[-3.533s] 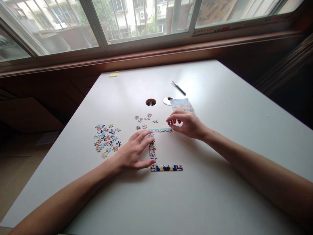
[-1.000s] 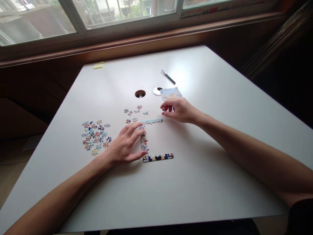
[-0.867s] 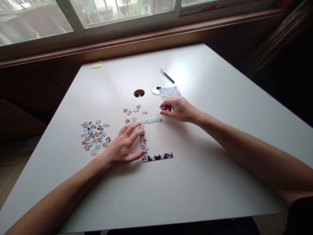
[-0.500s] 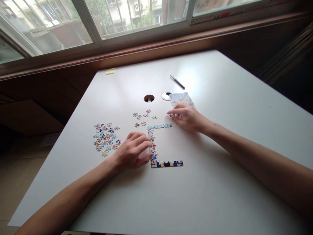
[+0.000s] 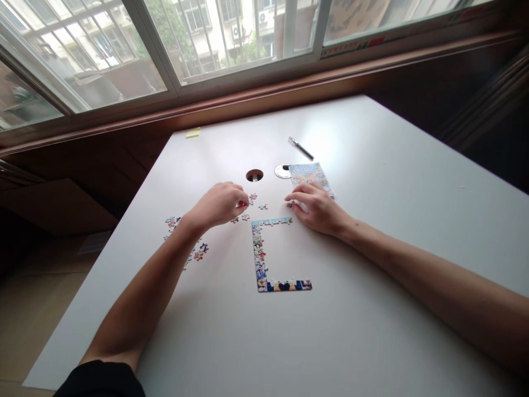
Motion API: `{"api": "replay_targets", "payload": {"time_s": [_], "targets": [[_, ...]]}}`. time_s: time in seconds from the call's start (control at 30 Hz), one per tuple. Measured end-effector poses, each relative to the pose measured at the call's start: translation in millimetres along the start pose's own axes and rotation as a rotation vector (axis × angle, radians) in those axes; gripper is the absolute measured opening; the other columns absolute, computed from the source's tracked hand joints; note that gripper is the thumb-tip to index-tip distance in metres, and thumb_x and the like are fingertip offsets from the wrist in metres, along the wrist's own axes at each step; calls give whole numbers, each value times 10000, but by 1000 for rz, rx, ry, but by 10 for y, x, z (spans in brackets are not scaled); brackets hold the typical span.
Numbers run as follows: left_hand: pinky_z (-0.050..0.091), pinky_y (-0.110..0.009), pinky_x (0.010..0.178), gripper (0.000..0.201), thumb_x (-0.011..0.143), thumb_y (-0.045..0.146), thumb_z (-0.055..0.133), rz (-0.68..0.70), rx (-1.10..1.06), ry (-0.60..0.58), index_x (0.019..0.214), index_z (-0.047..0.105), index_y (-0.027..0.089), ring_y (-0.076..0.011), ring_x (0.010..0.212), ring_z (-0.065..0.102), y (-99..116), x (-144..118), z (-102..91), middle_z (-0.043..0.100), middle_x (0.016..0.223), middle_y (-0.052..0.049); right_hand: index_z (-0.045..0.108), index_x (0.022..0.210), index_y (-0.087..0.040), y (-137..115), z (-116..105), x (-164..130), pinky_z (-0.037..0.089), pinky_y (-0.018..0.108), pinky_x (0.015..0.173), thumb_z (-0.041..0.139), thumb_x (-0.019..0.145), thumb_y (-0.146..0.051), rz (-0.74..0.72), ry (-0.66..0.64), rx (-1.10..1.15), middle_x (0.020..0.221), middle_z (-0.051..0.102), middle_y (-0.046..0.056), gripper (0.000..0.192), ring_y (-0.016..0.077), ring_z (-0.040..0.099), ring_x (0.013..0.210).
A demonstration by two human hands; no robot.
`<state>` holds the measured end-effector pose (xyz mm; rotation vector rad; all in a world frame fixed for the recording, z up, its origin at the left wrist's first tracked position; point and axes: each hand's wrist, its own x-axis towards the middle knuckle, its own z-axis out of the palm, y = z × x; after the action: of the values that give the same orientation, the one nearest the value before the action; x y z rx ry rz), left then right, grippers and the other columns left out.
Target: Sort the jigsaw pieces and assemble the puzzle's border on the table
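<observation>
A partly joined puzzle border (image 5: 259, 255) lies on the white table (image 5: 372, 165) as a C shape, with a pale blue top strip, a left column and a dark bottom strip. My left hand (image 5: 219, 204) hovers over a few loose pieces (image 5: 253, 197) just beyond the border's top left corner. Its fingertips are pinched together on a small piece. My right hand (image 5: 317, 208) rests at the right end of the top strip, with its fingertips closed on a small dark piece (image 5: 289, 204). My left forearm partly hides a larger pile of loose pieces (image 5: 197, 251).
A printed picture card (image 5: 309, 175) lies just beyond my right hand. Next to it are a round cable hole (image 5: 254, 175) and its loose cap (image 5: 281, 171). Farther back lie a pen (image 5: 301, 148) and a yellow sticky note (image 5: 193, 132). A window ledge runs behind the table.
My left hand has left the border's left column and moved forward to the small group of loose pieces, closing its fingers there. My right hand stays at the top strip's right end.
</observation>
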<state>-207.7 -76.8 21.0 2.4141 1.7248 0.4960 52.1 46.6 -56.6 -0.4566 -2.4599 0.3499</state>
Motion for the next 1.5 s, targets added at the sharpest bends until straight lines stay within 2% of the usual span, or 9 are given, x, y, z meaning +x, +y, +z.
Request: {"api": "replay_targets", "payload": {"time_s": [0.1, 0.23, 0.4, 0.47, 0.63, 0.73, 1.27, 1.4, 1.5], "targets": [[443, -365, 803, 173, 898, 276, 610, 24, 124, 19, 875, 774, 225, -207, 854, 601, 40, 191, 184, 720, 874, -50, 714, 1011, -210, 32, 4, -16, 485, 483, 943, 530, 899, -157, 5, 50, 9, 1014, 668, 104, 222, 269, 578, 994], [436, -382, 813, 148, 888, 255, 632, -3, 138, 34, 860, 775, 231, -216, 860, 587, 68, 261, 393, 708, 872, -50, 700, 960, -226, 47, 6, -20, 488, 478, 912, 524, 879, -132, 53, 83, 38, 989, 676, 89, 215, 266, 596, 980], [462, -385, 824, 90, 866, 217, 647, -19, 39, 45, 827, 722, 186, -207, 876, 594, 47, 234, 440, 687, 905, -62, 692, 940, -223, 16, -8, 0, 494, 459, 896, 543, 861, -132, 38, 76, 50, 986, 681, 88, 192, 255, 611, 956], [486, -373, 801, 67, 861, 209, 647, -36, -102, 59, 842, 698, 170, -192, 848, 608, 75, 227, 436, 687, 894, -63, 691, 931, -232, -21, -35, 15, 490, 460, 904, 558, 857, -143, 36, 77, 74, 958, 696, 72, 177, 246, 613, 935], [565, -315, 730, 156, 881, 263, 657, -219, -790, 7, 958, 705, 136, -151, 764, 677, 276, 228, 472, 720, 826, -63, 693, 978, -229, -177, -126, 47, 523, 381, 808, 634, 867, -246, 37, 25, 305, 884, 733, 34, 126, 201, 633, 848], [577, -308, 727, 167, 858, 249, 683, -252, -935, 22, 949, 735, 120, -145, 747, 682, 376, 238, 491, 728, 804, -72, 685, 981, -217, -243, -150, 52, 526, 352, 778, 690, 841, -272, 28, 26, 354, 886, 734, 32, 150, 186, 646, 836], [586, -288, 702, 137, 870, 231, 669, -259, -874, 79, 934, 683, 110, -151, 748, 705, 403, 213, 476, 717, 794, -68, 687, 906, -215, -225, -216, 76, 522, 361, 763, 667, 856, -278, 0, 2, 276, 836, 702, 36, 83, 186, 638, 799], [561, -283, 701, 115, 875, 212, 646, -180, -671, 108, 925, 716, 135, -147, 761, 684, 400, 190, 482, 726, 828, -60, 716, 879, -223, -139, -352, 102, 508, 357, 790, 694, 815, -271, -12, -200, 269, 948, 679, 58, 83, 195, 613, 859], [538, -279, 684, 121, 861, 175, 642, -43, -487, 89, 896, 756, 157, -139, 738, 654, 400, 173, 512, 723, 853, -57, 728, 837, -238, -97, -430, 99, 488, 313, 718, 713, 786, -263, 23, -392, 256, 913, 663, 33, 58, 165, 590, 788]]}}
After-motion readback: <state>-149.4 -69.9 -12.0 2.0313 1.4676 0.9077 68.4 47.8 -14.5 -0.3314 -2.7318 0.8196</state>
